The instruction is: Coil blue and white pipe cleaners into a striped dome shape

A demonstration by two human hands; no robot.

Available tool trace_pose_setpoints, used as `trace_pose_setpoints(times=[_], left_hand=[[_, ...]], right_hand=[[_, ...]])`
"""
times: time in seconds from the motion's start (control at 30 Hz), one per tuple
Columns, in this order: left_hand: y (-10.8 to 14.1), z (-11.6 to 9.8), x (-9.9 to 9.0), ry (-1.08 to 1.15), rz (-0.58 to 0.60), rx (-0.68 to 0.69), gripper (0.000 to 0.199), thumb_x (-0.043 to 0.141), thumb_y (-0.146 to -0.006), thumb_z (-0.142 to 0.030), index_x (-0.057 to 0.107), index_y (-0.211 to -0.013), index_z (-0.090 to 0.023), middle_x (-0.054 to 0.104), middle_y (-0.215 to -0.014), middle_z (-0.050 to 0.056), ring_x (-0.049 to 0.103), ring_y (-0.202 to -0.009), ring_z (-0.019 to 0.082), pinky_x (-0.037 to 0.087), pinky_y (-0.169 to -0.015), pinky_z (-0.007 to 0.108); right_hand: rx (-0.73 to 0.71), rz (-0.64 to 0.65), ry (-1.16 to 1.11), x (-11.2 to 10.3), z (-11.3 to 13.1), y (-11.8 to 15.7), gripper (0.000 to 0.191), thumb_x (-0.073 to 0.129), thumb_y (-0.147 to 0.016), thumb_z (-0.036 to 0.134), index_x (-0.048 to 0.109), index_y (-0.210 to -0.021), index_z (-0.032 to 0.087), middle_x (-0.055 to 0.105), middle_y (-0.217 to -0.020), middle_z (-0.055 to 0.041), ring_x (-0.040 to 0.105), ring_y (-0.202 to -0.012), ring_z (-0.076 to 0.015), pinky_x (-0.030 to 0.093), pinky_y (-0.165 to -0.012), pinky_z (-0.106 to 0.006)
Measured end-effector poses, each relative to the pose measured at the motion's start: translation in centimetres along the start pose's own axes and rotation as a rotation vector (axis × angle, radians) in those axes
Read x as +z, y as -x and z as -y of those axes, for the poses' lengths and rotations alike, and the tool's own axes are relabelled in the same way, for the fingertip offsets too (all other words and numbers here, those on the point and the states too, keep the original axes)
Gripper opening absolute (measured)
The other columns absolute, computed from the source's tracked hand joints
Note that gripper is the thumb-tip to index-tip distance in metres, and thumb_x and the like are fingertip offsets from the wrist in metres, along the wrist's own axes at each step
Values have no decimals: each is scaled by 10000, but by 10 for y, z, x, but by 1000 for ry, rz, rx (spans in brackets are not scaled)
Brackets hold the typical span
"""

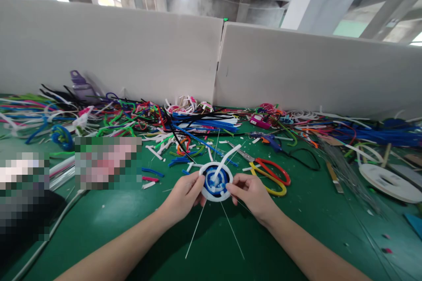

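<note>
Between my two hands is a round piece made of coiled blue and white tubing (216,181), with a white outer ring. Thin straight wires stick out of it, and a loose white tube end rises up and to the right from it. My left hand (187,194) pinches the ring's left side between thumb and fingers. On the right side, my right hand (248,194) pinches the same ring. The piece is held over the green table (158,246). Scissors (267,173) with red and yellow handles lie just beyond my right hand.
Heaps of coloured tubes (204,123) run along a white partition (115,48). A purple hot glue gun (268,140) lies behind the scissors. At right are a white spool (389,182), a cutter knife (334,178) and loose wires (352,180). A purple bottle (82,88) leans at left; a white cable (56,228) crosses below.
</note>
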State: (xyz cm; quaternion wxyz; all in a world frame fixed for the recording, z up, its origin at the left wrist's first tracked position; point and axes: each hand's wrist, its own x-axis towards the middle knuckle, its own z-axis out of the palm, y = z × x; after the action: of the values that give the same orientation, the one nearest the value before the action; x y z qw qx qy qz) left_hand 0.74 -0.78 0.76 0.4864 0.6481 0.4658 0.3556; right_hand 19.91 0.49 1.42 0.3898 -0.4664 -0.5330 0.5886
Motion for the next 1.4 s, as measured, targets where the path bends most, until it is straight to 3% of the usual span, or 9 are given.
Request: trace_pose_setpoints(times=[0.13,0.2,0.27,0.37,0.43,0.57,0.73,1.03,1.4], left_hand=[[1,-3,-22,-430,-60,207,369,398,-870,-498,582,-1016,-213,594,-556,-18,510,-500,147,378,-530,266],[2,-7,-46,-727,-202,353,545,553,-740,-585,563,-1139,-213,637,-635,4,540,-559,170,395,-591,287],[4,-12,-76,-889,-410,394,558,458,-805,-566,511,-1225,-203,653,-687,14,574,-611,177,412,-659,291],[9,-15,-122,-1099,-881,144,508,288,-902,-457,438,-1285,-160,682,-879,58,615,-817,231,414,-779,325],[13,-10,-149,-1216,-968,-100,627,293,-884,-488,340,-1337,-56,659,-1021,146,577,-1003,316,405,-841,382],[21,7,-184,-1167,-716,-589,889,226,-752,-743,490,-1175,-7,605,-1098,285,550,-1025,429,416,-805,477],[27,14,-200,-1016,-560,-785,1083,216,-589,-883,512,-1149,-4,571,-1143,327,542,-1031,454,407,-807,484],[33,26,-207,-1120,-522,-738,910,299,-698,-773,440,-1267,-76,520,-1283,261,480,-1144,431,338,-889,536],[28,24,-200,-1183,-533,-720,942,369,-678,-755,314,-1367,-115,468,-1339,245,421,-1201,425,333,-904,532]], right_hand=[[35,-14,-127,-5,-4,-4,269,738,-658,344,566,-581,153,525,-478,38,465,-432,-65,343,-481,-212],[45,-56,-238,-11,-6,-7,268,751,-655,351,578,-619,149,520,-498,41,454,-446,-56,337,-479,-200],[33,-98,-300,-17,-8,-11,267,765,-648,348,591,-653,145,526,-527,39,451,-463,-51,340,-483,-192],[24,-102,-271,-22,-7,-13,267,762,-656,353,608,-680,137,539,-555,28,459,-482,-55,350,-496,-194],[36,-82,-224,-21,-6,-12,270,758,-658,360,616,-686,132,534,-549,25,462,-484,-62,352,-503,-202],[55,-67,-162,-18,-3,-9,273,749,-662,371,617,-679,132,532,-545,23,463,-485,-70,354,-512,-212],[39,-64,-193,-18,-6,-10,255,764,-639,340,607,-653,139,533,-542,24,462,-489,-72,349,-505,-211],[33,-78,-231,-17,-6,-11,255,761,-656,343,608,-665,139,521,-557,26,446,-489,-65,343,-497,-206],[47,-77,-223,-17,-7,-11,250,750,-680,348,621,-693,134,532,-594,21,443,-499,-60,343,-504,-206]])
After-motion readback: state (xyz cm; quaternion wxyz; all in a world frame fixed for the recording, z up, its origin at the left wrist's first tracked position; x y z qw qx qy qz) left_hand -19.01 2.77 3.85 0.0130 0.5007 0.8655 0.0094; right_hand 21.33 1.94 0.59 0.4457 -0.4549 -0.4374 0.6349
